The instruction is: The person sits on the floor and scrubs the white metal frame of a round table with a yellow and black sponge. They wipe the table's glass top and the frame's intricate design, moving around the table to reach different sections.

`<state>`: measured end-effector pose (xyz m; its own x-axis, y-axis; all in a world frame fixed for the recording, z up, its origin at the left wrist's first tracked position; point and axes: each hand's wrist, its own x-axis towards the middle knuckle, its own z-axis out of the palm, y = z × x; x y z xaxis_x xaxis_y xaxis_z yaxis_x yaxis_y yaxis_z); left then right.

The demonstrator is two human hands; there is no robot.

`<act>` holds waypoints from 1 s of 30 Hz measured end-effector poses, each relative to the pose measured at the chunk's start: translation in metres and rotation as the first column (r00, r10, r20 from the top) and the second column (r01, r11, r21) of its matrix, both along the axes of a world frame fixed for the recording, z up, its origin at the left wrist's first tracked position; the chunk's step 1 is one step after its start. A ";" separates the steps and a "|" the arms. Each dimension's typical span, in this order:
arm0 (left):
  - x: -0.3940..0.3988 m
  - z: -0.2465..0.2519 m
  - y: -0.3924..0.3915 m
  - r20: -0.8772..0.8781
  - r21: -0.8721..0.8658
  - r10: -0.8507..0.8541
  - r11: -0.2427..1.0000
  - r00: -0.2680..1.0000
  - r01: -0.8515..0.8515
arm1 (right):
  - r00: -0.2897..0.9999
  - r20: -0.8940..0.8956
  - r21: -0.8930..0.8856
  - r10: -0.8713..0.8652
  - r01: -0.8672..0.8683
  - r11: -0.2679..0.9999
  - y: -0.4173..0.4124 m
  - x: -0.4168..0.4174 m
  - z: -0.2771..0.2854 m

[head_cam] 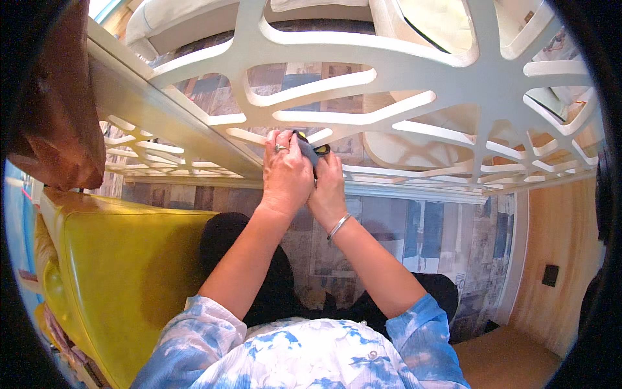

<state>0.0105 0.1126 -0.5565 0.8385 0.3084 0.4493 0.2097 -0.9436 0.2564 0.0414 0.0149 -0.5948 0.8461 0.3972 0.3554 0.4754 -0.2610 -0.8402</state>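
A white openwork lattice panel (418, 44) with rounded cut-outs spans the upper view. Both my hands meet at its lower middle part. My left hand (289, 170), with a ring on one finger, grips a small dark grey cloth (307, 150) with black and yellow patches. My right hand (328, 182), a silver bracelet at its wrist, holds the cloth's right side and touches my left hand. The cloth lies against a bar of the panel. The fingertips and part of the cloth are hidden.
A yellow padded seat (112, 253) stands at the left, under a hanging brown item (58, 121). Beyond the lattice shows a white upholstered piece (180, 24). The floor (379, 233) has a patchwork plank pattern. A wooden wall (559, 233) with a dark socket rises at the right.
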 end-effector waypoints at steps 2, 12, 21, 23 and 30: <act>-0.005 0.005 0.000 -0.032 0.023 -0.009 1.000 0.999 0.010 | 1.000 -0.015 0.041 -0.018 0.018 0.999 0.006 0.000 0.000; 0.016 0.015 -0.025 0.342 -0.478 -0.239 0.788 0.909 0.387 | 0.986 -0.151 0.245 -0.067 0.103 0.964 -0.006 0.010 0.004; -0.019 0.024 -0.027 0.269 -0.270 -0.113 0.945 0.957 0.187 | 0.943 -0.300 0.290 0.142 -0.052 0.956 -0.003 -0.008 0.030; -0.033 0.024 -0.016 0.357 -0.476 0.143 0.878 0.923 0.048 | 0.959 -0.179 0.333 0.218 -0.149 0.931 0.011 -0.013 0.035; -0.039 -0.005 0.039 0.291 -0.951 0.668 0.279 0.685 0.132 | 0.951 -0.308 0.393 -0.036 0.161 0.905 0.073 -0.022 0.052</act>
